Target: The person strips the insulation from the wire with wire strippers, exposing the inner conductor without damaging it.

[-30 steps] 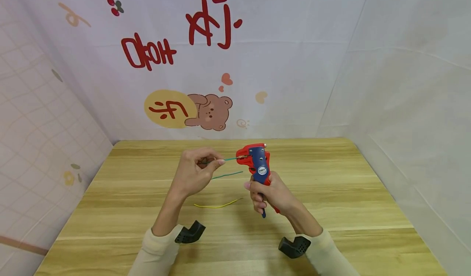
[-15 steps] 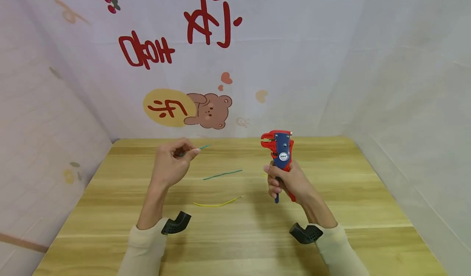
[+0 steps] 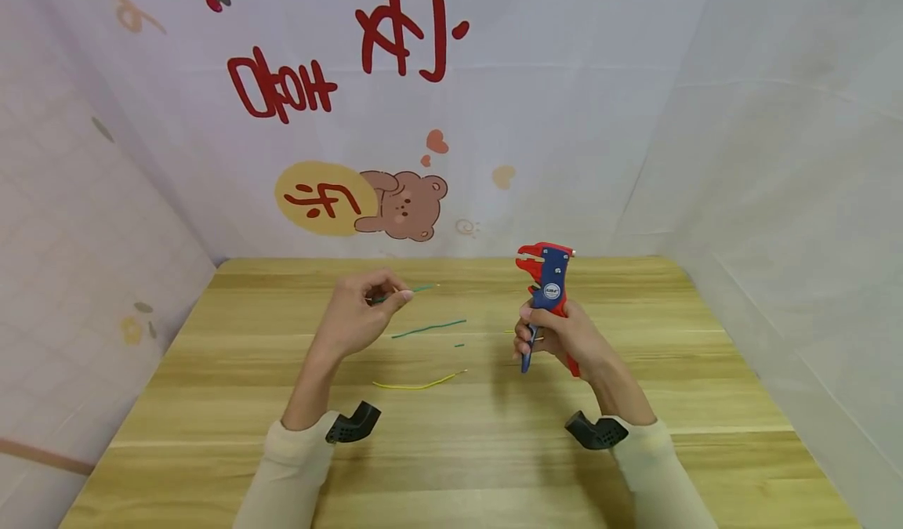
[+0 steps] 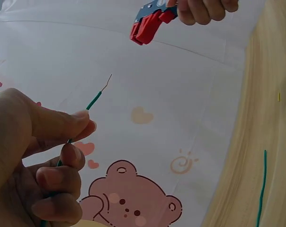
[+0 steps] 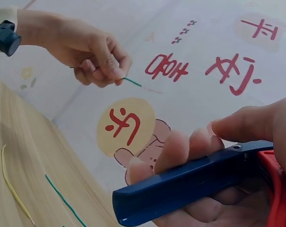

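Observation:
My left hand (image 3: 360, 309) pinches a green wire (image 4: 93, 100) between thumb and forefinger, above the table. Bare copper strands (image 4: 107, 83) stick out at its tip, slightly bent; the other end runs back behind the curled fingers. In my right hand (image 3: 582, 339) I grip a red and blue wire stripper (image 3: 553, 278) by its handles, head up and apart from the wire. Its blue handle (image 5: 181, 187) crosses the right wrist view. Between the hands, on the table, lie a second green wire (image 3: 429, 328) and a short green insulation piece (image 3: 459, 346).
Nearer me on the wooden table (image 3: 451, 451) lies a yellow wire (image 3: 412, 388) with one bare end. A tiny yellow piece (image 4: 278, 97) rests near the right hand. A white cloth printed with a bear (image 3: 409, 206) and red characters hangs behind the table.
The wire's tip has come out of the stripper's jaws, now showing bare copper. The stripper has moved right and away. A short green piece now lies on the table.

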`<state>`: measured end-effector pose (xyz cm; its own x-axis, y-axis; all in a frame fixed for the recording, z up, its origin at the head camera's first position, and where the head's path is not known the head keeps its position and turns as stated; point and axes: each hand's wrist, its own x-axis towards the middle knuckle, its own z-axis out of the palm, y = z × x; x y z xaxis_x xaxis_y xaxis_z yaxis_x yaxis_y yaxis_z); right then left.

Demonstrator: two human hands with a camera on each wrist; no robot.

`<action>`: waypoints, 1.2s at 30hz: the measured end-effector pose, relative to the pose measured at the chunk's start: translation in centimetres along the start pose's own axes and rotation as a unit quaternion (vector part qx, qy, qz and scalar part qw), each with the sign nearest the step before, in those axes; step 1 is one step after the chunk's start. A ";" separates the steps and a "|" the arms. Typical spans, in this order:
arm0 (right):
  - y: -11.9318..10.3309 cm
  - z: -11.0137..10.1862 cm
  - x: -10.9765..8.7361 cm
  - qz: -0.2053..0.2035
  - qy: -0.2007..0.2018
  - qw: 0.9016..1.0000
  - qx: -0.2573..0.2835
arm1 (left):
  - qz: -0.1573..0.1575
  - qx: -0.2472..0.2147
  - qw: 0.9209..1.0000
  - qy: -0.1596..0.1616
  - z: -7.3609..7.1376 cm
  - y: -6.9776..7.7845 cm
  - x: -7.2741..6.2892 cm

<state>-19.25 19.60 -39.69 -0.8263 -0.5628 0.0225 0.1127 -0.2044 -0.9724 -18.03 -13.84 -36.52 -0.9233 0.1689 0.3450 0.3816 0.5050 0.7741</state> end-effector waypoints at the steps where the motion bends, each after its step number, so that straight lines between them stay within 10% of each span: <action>1: -0.1 -0.1 0.0 -0.003 -0.003 1.000 0.003 | -0.003 0.002 1.000 -0.005 0.2 0.0 0.1; 36: 0.0 -2.9 -0.9 -0.047 -0.033 0.998 0.022 | -0.012 0.018 0.996 -0.082 3.1 -3.5 0.4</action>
<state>-20.09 22.43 -40.43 -0.7958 -0.5913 0.1304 0.0612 -0.2929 -0.9542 -19.84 -12.94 -40.70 -0.9279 0.2904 0.2338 0.3607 0.5406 0.7600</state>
